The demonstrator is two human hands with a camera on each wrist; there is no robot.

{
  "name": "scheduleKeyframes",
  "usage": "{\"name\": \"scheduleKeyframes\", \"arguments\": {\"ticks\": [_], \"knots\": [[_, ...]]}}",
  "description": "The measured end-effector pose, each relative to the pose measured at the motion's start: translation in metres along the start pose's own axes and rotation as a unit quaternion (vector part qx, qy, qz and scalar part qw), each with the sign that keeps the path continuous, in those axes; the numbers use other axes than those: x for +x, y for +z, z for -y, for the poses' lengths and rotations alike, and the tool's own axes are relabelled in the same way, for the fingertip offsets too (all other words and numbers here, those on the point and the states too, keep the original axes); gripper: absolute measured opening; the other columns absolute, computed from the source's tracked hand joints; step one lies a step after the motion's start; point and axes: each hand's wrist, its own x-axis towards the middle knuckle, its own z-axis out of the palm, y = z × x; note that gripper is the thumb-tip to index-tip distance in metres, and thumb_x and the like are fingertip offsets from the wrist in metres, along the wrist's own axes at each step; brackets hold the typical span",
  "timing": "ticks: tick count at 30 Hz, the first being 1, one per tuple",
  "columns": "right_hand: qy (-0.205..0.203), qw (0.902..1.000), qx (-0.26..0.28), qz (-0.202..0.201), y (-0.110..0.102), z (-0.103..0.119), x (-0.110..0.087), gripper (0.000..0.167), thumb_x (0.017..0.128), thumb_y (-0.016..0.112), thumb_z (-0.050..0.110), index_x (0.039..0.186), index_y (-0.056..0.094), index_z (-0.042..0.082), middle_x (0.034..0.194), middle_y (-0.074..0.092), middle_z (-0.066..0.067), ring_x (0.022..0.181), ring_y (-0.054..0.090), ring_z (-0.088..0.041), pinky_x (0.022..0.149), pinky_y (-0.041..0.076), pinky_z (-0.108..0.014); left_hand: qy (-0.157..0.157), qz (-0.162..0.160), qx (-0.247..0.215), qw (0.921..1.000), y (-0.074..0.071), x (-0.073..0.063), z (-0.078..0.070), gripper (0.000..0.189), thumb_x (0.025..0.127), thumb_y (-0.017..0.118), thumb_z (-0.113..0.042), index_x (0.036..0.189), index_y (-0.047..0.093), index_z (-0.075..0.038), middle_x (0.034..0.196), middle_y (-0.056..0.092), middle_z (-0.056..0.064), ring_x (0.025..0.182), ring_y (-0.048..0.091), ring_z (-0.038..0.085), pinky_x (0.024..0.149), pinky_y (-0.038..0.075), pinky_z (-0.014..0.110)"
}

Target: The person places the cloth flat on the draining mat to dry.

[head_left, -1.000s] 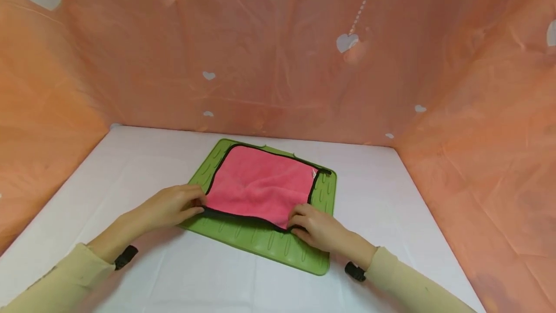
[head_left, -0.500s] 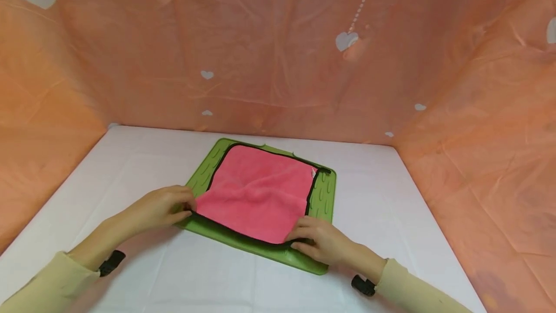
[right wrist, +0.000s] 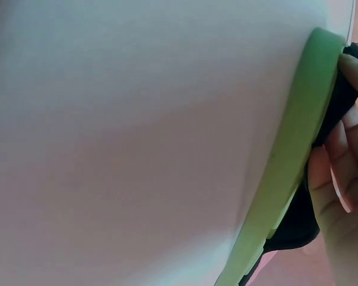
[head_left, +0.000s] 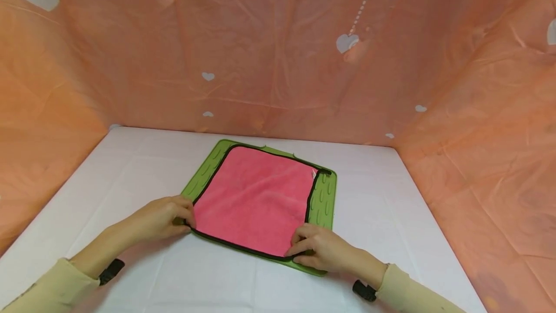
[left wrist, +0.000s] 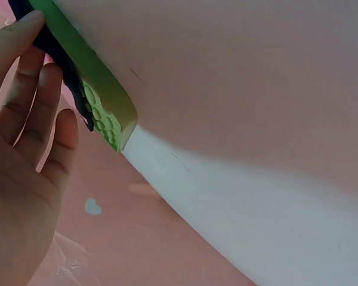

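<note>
A pink cloth (head_left: 256,197) with a black border lies spread over a green mat (head_left: 322,202) that has raised oval ridges. My left hand (head_left: 167,216) pinches the cloth's near left corner between thumb and fingers. At the near right corner my right hand (head_left: 323,249) pinches the black edge, close over the mat. In the left wrist view the left hand (left wrist: 30,113) has its thumb on the black border (left wrist: 59,59). The right wrist view shows the right hand (right wrist: 346,155) holding the border (right wrist: 334,113) beside the mat's rim (right wrist: 286,149).
The mat rests on a white tabletop (head_left: 208,279). An orange sheet (head_left: 269,52) with white hearts hangs behind the table and along both sides. A small white tag (head_left: 313,174) shows near the cloth's far right corner. Black bands (head_left: 111,271) sit at the wrists.
Both hands have drawn the cloth's near edge toward the person. The cloth now covers more of the mat's front and lies flatter, with fewer wrinkles. The mat has stayed in place.
</note>
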Motion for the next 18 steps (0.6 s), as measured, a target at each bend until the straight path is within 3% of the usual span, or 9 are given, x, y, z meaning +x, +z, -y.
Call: {"name": "scheduleKeyframes", "arguments": {"ticks": [6, 11, 14, 18], "knots": [[0.018, 0.9996, 0.017, 0.017, -0.001, 0.002, 0.0, 0.016, 0.093, 0.081, 0.027, 0.108, 0.084, 0.021, 0.099, 0.063, 0.009, 0.091, 0.057, -0.001, 0.082, 0.046, -0.012, -0.006, 0.008, -0.003, 0.9999, 0.0, 0.001, 0.001, 0.024, 0.081, 0.09, -0.013, 0.089, 0.078, -0.032, 0.095, 0.062, -0.022, 0.091, 0.06, 0.003, 0.08, 0.057, 0.035], [0.045, 0.9971, 0.058, 0.02, -0.01, 0.0, 0.0, 0.014, 0.099, 0.074, 0.026, 0.108, 0.082, 0.019, 0.104, 0.064, 0.01, 0.095, 0.059, -0.001, 0.083, 0.05, -0.015, -0.032, 0.037, -0.053, 0.9974, -0.006, 0.008, 0.002, 0.014, 0.085, 0.087, -0.024, 0.096, 0.079, -0.029, 0.097, 0.063, -0.019, 0.088, 0.058, 0.002, 0.077, 0.055, 0.031], [0.069, 0.992, 0.105, -0.015, -0.017, -0.008, 0.001, 0.012, 0.099, 0.074, 0.016, 0.108, 0.08, 0.015, 0.106, 0.067, 0.007, 0.096, 0.063, -0.004, 0.081, 0.055, -0.02, -0.041, 0.046, -0.104, 0.9927, -0.011, 0.017, 0.007, 0.015, 0.09, 0.084, -0.026, 0.103, 0.078, -0.021, 0.096, 0.064, -0.016, 0.083, 0.057, 0.001, 0.073, 0.053, 0.028], [0.09, 0.9811, 0.136, -0.105, -0.025, -0.027, 0.005, 0.012, 0.095, 0.075, 0.004, 0.106, 0.079, 0.007, 0.102, 0.072, -0.001, 0.088, 0.065, -0.008, 0.071, 0.058, -0.027, -0.044, 0.031, -0.143, 0.9882, -0.015, 0.038, 0.018, 0.016, 0.094, 0.08, -0.021, 0.107, 0.076, -0.012, 0.096, 0.068, -0.013, 0.081, 0.059, 0.003, 0.069, 0.053, 0.025]]}}
